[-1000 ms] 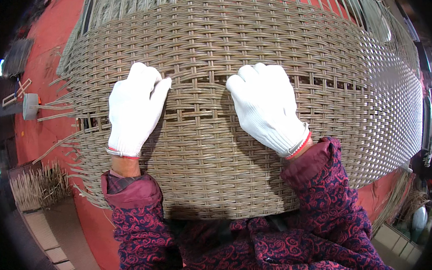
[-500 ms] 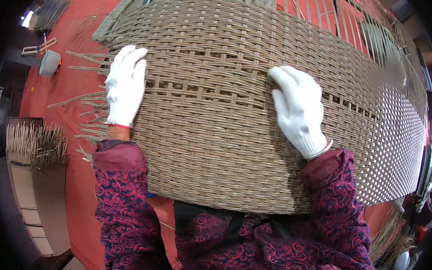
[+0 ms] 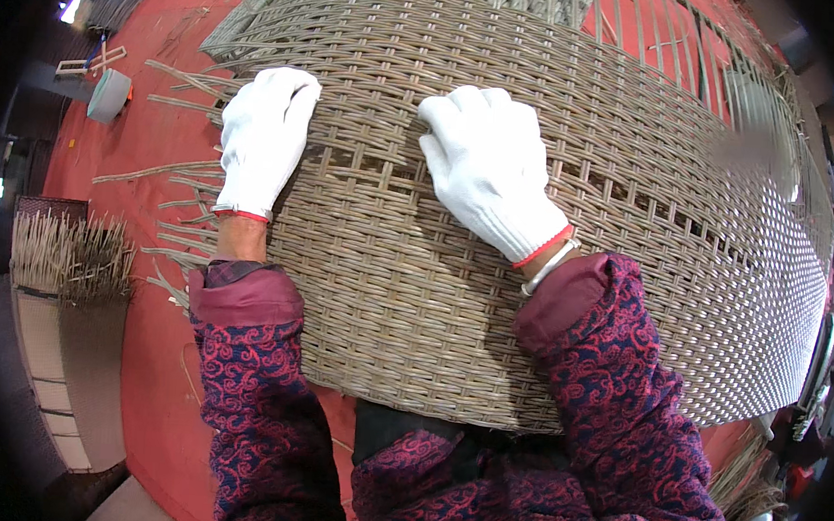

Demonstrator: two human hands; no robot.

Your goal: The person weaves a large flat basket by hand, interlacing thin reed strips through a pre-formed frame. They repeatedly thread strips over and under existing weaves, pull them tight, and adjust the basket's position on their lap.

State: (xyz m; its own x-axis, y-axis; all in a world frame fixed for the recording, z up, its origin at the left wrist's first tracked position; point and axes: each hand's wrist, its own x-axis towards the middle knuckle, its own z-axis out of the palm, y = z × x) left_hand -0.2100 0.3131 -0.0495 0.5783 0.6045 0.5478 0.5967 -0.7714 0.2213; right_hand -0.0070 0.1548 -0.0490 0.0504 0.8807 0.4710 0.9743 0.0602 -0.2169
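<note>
A large curved woven wicker panel (image 3: 648, 236) of grey-brown strands fills most of the view, resting over a red frame. My left hand (image 3: 260, 136), in a white glove, lies flat on the panel's left edge where loose strand ends stick out. My right hand (image 3: 487, 169), also in a white glove, presses flat on the weave near the panel's middle, fingers together. Neither hand grips anything. Both sleeves are dark with a red swirl pattern.
A red floor (image 3: 143, 206) lies to the left, with loose wicker strands (image 3: 165, 169) on it. A small pale box (image 3: 110, 95) sits at the upper left. A bundle of cut strands (image 3: 69, 254) stands at the far left. Unwoven upright strands (image 3: 641, 26) run along the panel's top.
Both hands have shifted on the weave: the right one has slid left toward the middle, the left one sits further in from the edge. The view has turned a little.
</note>
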